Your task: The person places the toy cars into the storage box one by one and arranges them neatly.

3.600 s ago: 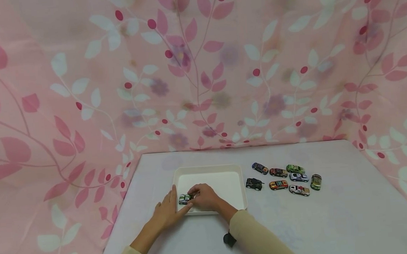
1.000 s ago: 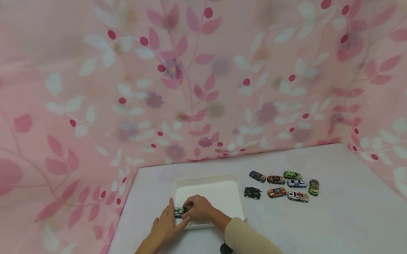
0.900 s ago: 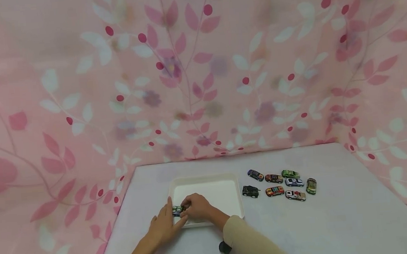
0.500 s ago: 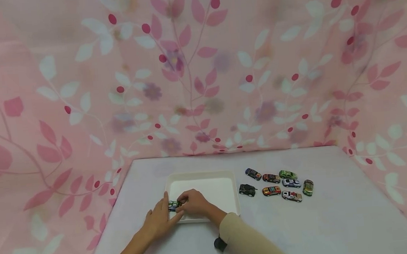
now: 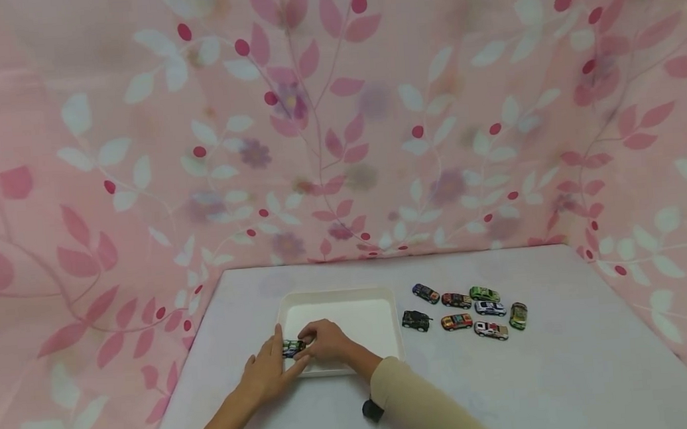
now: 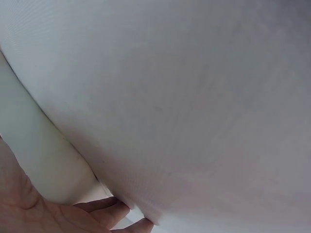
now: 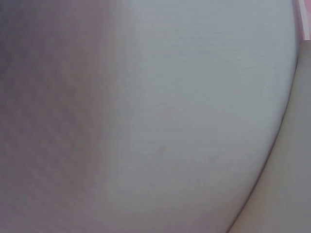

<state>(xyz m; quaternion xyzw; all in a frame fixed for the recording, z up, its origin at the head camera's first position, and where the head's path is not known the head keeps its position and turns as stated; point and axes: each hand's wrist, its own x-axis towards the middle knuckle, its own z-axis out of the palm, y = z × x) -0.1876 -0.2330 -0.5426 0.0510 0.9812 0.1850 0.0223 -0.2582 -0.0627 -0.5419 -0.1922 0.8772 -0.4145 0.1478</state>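
A small green toy car (image 5: 293,346) sits in the front left corner of a white tray (image 5: 337,293). My right hand (image 5: 324,341) reaches into the tray and pinches the car with curled fingers. Just outside that corner, my left hand (image 5: 267,372) lies on the table with straight fingers that touch the tray's wall next to the car. The left wrist view shows the tray's smooth wall (image 6: 43,155) and my left fingertips (image 6: 104,213) at the bottom. All I get in the right wrist view is a blurred pale surface.
Several toy cars (image 5: 463,306) stand in two rows on the white tablecloth (image 5: 510,375), to the right of the tray. A pink leaf-patterned curtain (image 5: 337,122) closes off the back and both sides of the table.
Both hands stay at the tray's front left corner with the green car. The car sits slightly closer to the tray's left wall. The head view has shifted a little.
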